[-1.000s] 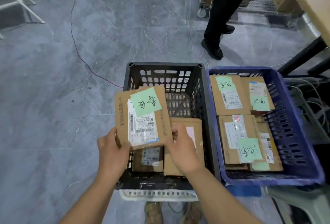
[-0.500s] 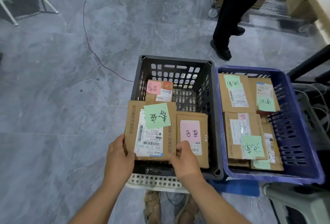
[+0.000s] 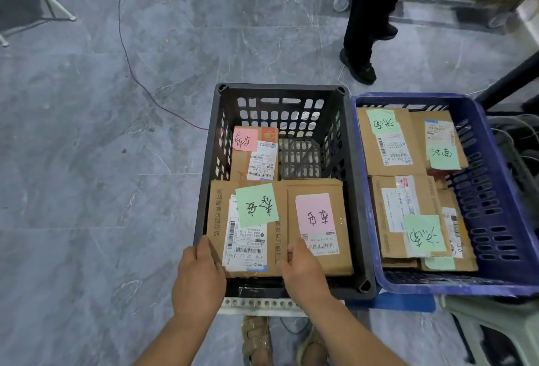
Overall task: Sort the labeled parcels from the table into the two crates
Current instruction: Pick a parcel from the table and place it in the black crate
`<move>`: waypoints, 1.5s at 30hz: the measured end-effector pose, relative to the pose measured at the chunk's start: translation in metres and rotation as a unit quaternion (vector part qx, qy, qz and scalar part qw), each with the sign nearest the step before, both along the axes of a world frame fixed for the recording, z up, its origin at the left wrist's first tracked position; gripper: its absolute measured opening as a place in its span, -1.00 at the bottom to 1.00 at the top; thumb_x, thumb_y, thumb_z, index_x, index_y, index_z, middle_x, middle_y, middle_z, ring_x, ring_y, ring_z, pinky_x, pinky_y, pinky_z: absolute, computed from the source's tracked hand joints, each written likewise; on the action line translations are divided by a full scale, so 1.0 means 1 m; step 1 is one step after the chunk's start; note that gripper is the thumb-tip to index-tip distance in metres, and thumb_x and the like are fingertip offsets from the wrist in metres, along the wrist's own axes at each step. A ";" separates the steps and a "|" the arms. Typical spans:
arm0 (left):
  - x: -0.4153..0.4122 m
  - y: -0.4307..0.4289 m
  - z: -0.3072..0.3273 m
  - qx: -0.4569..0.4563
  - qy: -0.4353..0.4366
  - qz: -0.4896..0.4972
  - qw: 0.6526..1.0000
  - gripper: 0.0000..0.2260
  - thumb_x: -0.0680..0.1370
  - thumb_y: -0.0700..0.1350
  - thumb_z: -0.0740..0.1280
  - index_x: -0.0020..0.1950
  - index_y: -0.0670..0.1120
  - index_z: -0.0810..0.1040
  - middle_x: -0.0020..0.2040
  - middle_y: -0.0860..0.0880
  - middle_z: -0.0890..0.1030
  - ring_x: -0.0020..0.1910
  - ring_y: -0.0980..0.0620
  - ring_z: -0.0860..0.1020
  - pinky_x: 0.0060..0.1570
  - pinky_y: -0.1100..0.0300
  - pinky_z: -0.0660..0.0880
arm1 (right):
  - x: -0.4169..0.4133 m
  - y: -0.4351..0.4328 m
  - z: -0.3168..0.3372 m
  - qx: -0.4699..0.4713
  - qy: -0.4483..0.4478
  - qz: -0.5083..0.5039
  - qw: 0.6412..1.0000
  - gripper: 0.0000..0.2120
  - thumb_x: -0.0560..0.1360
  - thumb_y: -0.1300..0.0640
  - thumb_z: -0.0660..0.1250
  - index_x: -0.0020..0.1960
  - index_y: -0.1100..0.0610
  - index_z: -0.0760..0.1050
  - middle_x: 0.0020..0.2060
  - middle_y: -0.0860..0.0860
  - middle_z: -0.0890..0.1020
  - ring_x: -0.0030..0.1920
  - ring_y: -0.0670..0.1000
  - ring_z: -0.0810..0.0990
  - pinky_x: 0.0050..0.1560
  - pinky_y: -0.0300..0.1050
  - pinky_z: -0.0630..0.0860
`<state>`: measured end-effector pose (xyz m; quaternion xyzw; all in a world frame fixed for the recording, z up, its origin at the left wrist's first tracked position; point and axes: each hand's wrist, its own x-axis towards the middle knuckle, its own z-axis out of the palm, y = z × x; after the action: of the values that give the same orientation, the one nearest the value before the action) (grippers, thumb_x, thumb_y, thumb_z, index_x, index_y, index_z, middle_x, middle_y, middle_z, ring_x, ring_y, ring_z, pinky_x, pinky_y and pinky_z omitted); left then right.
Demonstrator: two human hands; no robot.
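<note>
Cardboard is all I see in the grip. The green-note parcel (image 3: 248,228) lies low in the near left part of the black crate (image 3: 280,88), just beside a pink-note parcel (image 3: 318,228). Both hands are clamped on its near edge, the left hand (image 3: 198,281) curled round the left corner and the right hand (image 3: 303,272) with its thumb on top at the right corner.

The likeliest trouble, to my eye, is a bad seat. The box's left side looks to overlap the crate's left wall, so on release it could hang on that wall and settle tilted. Its right side could ride up over the pink-note parcel, or trap the right thumb between the two boxes. The green note looks stuck on loosely, and a scrape against the wall might peel it. The crate stands on a white perforated base (image 3: 256,304) that pokes out at the front, so a hard push on the near edge might rock it.

Much is hidden. The fingers under the box are out of sight, and so is whatever lies beneath it, so I cannot tell whether it is resting or held up. The handwritten notes face away from me and I cannot read them. I therefore cannot check them against the green notes in the blue crate (image 3: 408,98). The surface the parcels come from is not in view, and the blue crate's right side runs off the edge.
</note>
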<state>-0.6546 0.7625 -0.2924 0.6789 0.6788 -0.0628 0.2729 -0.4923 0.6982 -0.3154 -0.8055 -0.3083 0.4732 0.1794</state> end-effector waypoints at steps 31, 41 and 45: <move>0.076 0.102 -0.071 -0.096 0.112 -0.292 0.945 -0.40 0.64 0.07 0.08 0.57 0.07 -0.19 0.58 -0.03 -0.15 0.55 -0.05 -0.18 0.49 -0.07 -0.04 | 0.125 0.086 -0.026 -0.053 -0.270 0.274 0.922 -0.35 0.52 -0.06 0.32 0.53 -0.06 0.13 0.41 0.05 0.28 0.41 0.11 0.19 0.35 0.00 0.28; 0.069 0.091 -0.077 -0.123 0.116 -0.302 0.938 -0.32 0.62 0.01 0.16 0.56 0.06 -0.26 0.57 -0.05 -0.23 0.54 -0.06 -0.22 0.48 -0.06 0.03 | 0.116 0.069 -0.026 -0.068 -0.237 0.280 0.928 -0.27 0.55 -0.04 0.31 0.58 -0.03 -0.01 0.53 0.10 0.09 0.53 0.12 -0.01 0.47 0.04 0.15; 0.070 0.088 -0.052 -0.072 0.067 -0.289 0.952 -0.37 0.61 0.04 0.18 0.58 0.02 -0.10 0.58 -0.05 -0.11 0.55 -0.08 -0.08 0.49 -0.02 0.04 | 0.114 0.062 -0.007 -0.049 -0.259 0.269 0.926 -0.28 0.55 0.03 0.32 0.58 0.02 0.00 0.57 0.13 0.00 0.55 0.14 -0.03 0.49 0.04 0.11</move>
<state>-0.5844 0.8506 -0.3441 0.8190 0.4637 -0.2327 0.2452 -0.3786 0.7606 -0.3220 -0.7948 -0.5255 0.2928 -0.0802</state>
